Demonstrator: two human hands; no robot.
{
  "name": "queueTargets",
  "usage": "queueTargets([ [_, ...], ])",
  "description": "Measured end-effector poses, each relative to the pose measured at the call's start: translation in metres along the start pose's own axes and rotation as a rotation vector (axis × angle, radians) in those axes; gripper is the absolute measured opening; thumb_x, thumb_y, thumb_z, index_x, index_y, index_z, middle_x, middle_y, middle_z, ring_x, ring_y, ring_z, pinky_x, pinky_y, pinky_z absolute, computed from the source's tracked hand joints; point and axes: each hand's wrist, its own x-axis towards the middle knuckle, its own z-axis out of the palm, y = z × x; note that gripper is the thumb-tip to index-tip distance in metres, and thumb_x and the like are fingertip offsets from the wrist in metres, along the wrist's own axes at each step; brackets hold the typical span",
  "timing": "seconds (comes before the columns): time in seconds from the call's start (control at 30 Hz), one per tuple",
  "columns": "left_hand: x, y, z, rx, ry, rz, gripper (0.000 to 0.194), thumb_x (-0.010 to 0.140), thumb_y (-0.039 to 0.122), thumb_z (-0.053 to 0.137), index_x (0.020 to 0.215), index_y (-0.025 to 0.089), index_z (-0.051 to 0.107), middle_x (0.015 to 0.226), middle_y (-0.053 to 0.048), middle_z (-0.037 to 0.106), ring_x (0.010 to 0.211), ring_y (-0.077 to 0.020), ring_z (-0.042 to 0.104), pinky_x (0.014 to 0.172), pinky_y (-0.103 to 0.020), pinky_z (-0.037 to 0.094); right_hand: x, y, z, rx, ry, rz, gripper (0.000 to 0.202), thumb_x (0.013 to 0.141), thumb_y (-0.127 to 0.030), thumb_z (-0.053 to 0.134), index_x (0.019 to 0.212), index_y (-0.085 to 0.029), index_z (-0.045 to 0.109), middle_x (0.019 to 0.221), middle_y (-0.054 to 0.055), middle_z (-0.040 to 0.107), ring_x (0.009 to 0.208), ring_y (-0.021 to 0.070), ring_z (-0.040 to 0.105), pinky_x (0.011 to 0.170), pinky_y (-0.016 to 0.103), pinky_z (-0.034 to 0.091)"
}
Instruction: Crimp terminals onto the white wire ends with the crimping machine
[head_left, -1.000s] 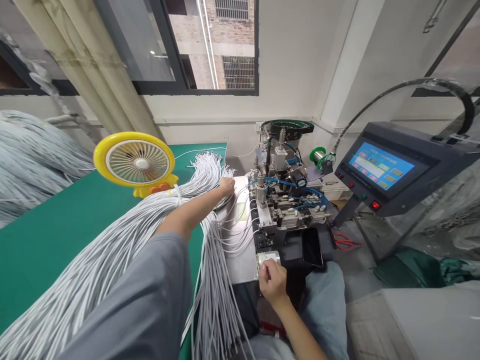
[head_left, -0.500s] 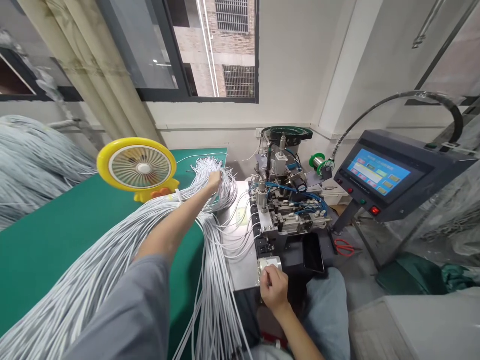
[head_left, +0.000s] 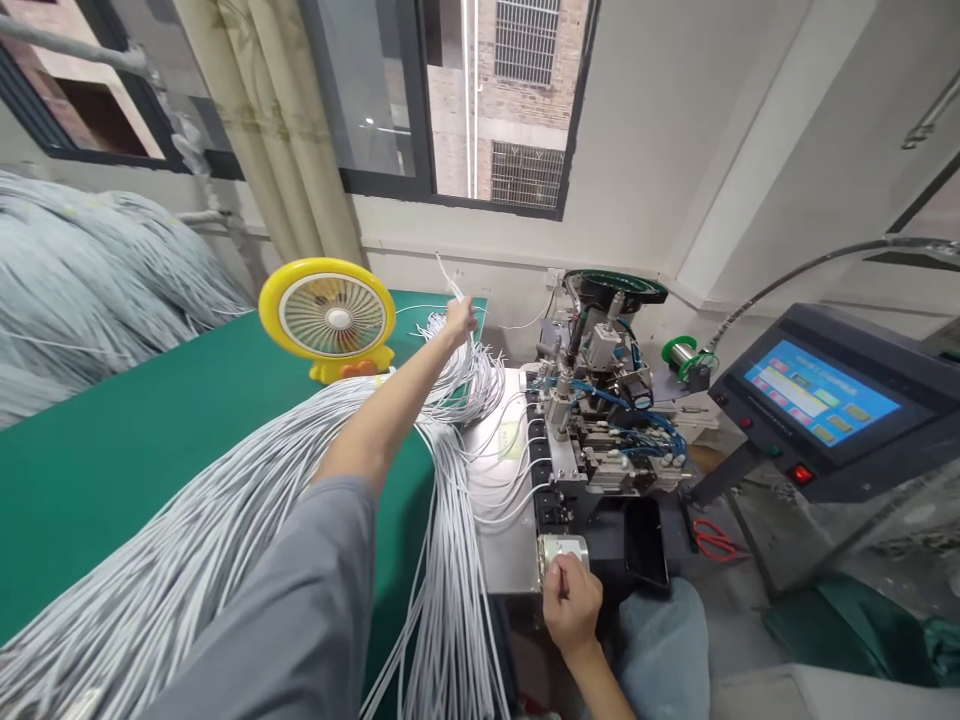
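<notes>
My left hand (head_left: 460,318) is raised above the far end of the cable bundle, closed on a white cable (head_left: 451,280) whose end points up past my fingers. Beneath it, the thick bundle of white cables (head_left: 247,490) runs across the green table (head_left: 90,430). My right hand (head_left: 572,602) is curled into a pinch at the silver round part (head_left: 566,550) on the machine's front corner. Whatever its fingers hold, if anything, is hidden. Several cables loop over the metal plate (head_left: 504,550) into the black slots at the edge of the machine (head_left: 600,420).
A yellow fan (head_left: 327,312) stands on the table behind the bundle. Right of the machine are a screen panel (head_left: 821,390), a solder wire spool (head_left: 681,355) and red scissors (head_left: 712,540). A phone (head_left: 646,543) lies near my knee. More cables (head_left: 105,280) are heaped at the far left.
My left hand has lifted from among the cable ends, bringing a white cable up with it. My right hand stays by the silver part. The camera view has turned left.
</notes>
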Motion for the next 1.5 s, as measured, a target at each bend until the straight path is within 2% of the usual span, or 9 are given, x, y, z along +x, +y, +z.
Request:
queueTargets([
  [0.1,-0.003,0.021,0.003,-0.087,0.051,0.029,0.029,0.091,0.035,0.049,0.109,0.013,0.053,0.097,-0.005,0.059,0.078,-0.0129,0.059,0.068,-0.03,0.052,-0.001,0.001,0.0,-0.007,0.0,-0.009,0.018,0.085,-0.01,0.043,0.07,-0.018,0.048,0.053,-0.003,0.043,0.046,0.0109,0.04,0.047,0.023,0.031],
  [0.2,-0.009,0.044,0.009,-0.159,0.042,0.077,0.024,0.096,0.031,0.033,0.094,0.015,0.05,0.061,0.005,0.046,0.043,-0.0038,0.038,0.043,-0.015,0.035,-0.002,0.001,0.0,-0.013,0.0,-0.008,0.019,0.085,-0.009,0.044,0.069,-0.018,0.049,0.052,-0.004,0.042,0.046,0.0106,0.04,0.047,0.023,0.031],
  [0.3,-0.026,0.063,0.018,-0.211,-0.026,0.124,0.026,0.097,0.033,0.029,0.081,0.017,0.044,0.049,0.01,0.029,0.034,-0.0031,0.022,0.037,-0.014,0.021,-0.003,0.002,0.0,-0.009,0.006,-0.01,0.017,0.084,-0.009,0.044,0.07,-0.017,0.05,0.052,-0.003,0.044,0.046,0.0106,0.041,0.049,0.023,0.033],
  [0.4,-0.06,0.071,0.025,-0.328,-0.182,0.244,0.029,0.095,0.042,0.033,0.079,0.019,0.042,0.045,0.01,0.028,0.033,-0.0032,0.018,0.036,-0.015,0.016,-0.005,0.002,0.001,-0.009,0.008,-0.006,0.016,0.084,-0.008,0.044,0.072,-0.017,0.051,0.053,-0.003,0.045,0.046,0.0106,0.042,0.051,0.023,0.036],
  [0.67,-0.179,0.034,0.012,-0.442,-0.55,0.633,0.029,0.081,0.046,0.06,0.076,0.018,0.056,0.046,0.009,0.033,0.033,-0.0032,0.024,0.035,-0.019,0.019,-0.006,0.0,0.001,-0.034,0.004,-0.008,0.015,0.083,-0.008,0.044,0.074,-0.017,0.051,0.053,-0.003,0.044,0.045,0.0109,0.041,0.051,0.024,0.037],
  [1.0,-0.261,0.016,-0.001,0.108,-0.742,0.958,0.01,0.086,0.018,0.055,0.085,0.016,0.065,0.064,0.0,0.058,0.057,-0.0086,0.051,0.053,-0.021,0.038,0.001,-0.003,0.0,-0.028,-0.04,0.092,0.017,0.082,-0.015,0.044,0.068,-0.018,0.052,0.052,-0.001,0.047,0.046,0.0122,0.045,0.047,0.025,0.034],
  [1.17,-0.272,0.006,0.008,0.204,-0.799,1.04,0.014,0.087,0.015,0.05,0.095,0.016,0.062,0.07,-0.001,0.063,0.057,-0.0083,0.054,0.051,-0.019,0.038,0.048,-0.018,-0.03,0.205,-0.012,0.548,0.025,0.087,-0.024,0.043,0.065,-0.017,0.053,0.05,-0.003,0.046,0.046,0.0104,0.042,0.043,0.022,0.033],
  [1.37,-0.269,-0.005,0.013,0.249,-0.999,1.12,0.02,0.09,0.02,0.039,0.09,0.014,0.057,0.065,-0.002,0.056,0.056,-0.011,0.05,0.052,-0.022,0.037,0.131,-0.062,-0.101,0.415,0.133,0.356,0.021,0.088,-0.022,0.044,0.084,-0.02,0.064,0.059,-0.002,0.049,0.051,0.0105,0.043,0.047,0.023,0.033],
  [1.5,-0.271,-0.009,0.018,0.258,-0.979,0.998,0.016,0.089,0.015,0.045,0.094,0.015,0.06,0.07,-0.001,0.062,0.059,-0.009,0.054,0.055,-0.019,0.04,0.154,-0.078,-0.116,0.427,0.067,0.245,0.017,0.086,-0.024,0.05,0.091,-0.02,0.065,0.07,0.002,0.056,0.063,0.0137,0.051,0.055,0.027,0.04],
])
